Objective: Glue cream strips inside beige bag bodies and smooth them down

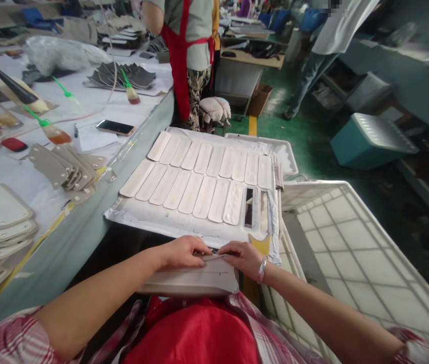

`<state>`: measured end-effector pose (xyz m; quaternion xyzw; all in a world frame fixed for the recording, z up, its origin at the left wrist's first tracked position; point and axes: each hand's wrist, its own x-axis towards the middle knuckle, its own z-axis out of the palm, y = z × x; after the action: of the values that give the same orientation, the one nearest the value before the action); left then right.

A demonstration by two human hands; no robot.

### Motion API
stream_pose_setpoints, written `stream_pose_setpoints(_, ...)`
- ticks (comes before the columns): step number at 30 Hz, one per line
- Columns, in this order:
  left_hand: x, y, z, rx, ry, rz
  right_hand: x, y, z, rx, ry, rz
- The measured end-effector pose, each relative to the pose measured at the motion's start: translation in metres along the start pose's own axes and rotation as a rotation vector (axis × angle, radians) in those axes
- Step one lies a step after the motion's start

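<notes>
My left hand (183,251) and my right hand (245,258) meet at the near edge of a foil-covered tray (149,218). Both pinch a thin pale strip (214,256) lying on a grey board (195,280) in my lap. On the tray, two rows of several pale rounded strips (199,174) lie side by side. A silver bracelet (261,269) circles my right wrist. A yellow scrap (261,244) sits just beyond my right hand.
A long worktable (85,111) on the left carries stacked grey pieces (68,169), white pads (0,217), glue bottles (53,132) and a phone (115,128). A person in a red apron (184,55) stands behind the tray. White gridded trays (358,253) lie right; a teal crate (369,139) sits on the green floor.
</notes>
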<state>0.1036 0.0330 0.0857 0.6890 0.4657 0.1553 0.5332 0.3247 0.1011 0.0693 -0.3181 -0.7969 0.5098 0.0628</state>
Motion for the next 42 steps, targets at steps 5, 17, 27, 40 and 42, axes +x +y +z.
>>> stream_pose_setpoints(5, -0.001, 0.002, 0.003, 0.030, -0.020, 0.025, -0.004, -0.003, -0.006, -0.073, -0.035, -0.077)
stream_pose_setpoints(17, -0.008, 0.009, 0.015, 0.268, 0.097, 0.095, -0.024, 0.001, 0.004, -0.438, 0.100, -0.476)
stream_pose_setpoints(27, -0.007, 0.006, 0.013, 0.255, 0.083, 0.128, -0.026, -0.007, 0.003, -0.760, -0.009, -0.594)
stream_pose_setpoints(40, 0.017, 0.006, 0.018, 0.452, 0.097, 0.095, -0.026, -0.005, 0.003, -0.735, 0.002, -0.565)
stream_pose_setpoints(42, 0.024, 0.003, 0.020, 0.438, 0.083, 0.139, -0.025, 0.000, 0.000, -0.562, 0.040, -0.517)
